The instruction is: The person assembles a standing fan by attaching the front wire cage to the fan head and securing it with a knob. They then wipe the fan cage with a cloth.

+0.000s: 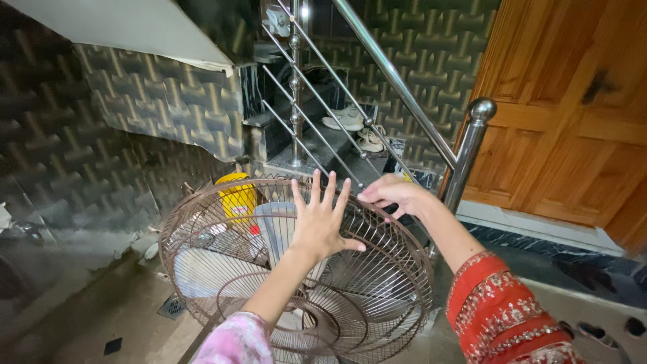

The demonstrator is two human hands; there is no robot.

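Head view: left hand (322,226) spread over fan cage (222,283), right hand (389,194) pinching its rim.

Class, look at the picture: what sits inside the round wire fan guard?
Inside the fan guard pale fan blades show through the wires. The left hand and forearm cover part of the middle, so the hub is partly hidden.

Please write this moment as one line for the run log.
left hand: open, fingers spread over fan cage | right hand: pinching cage rim | behind: stair railing, wooden door
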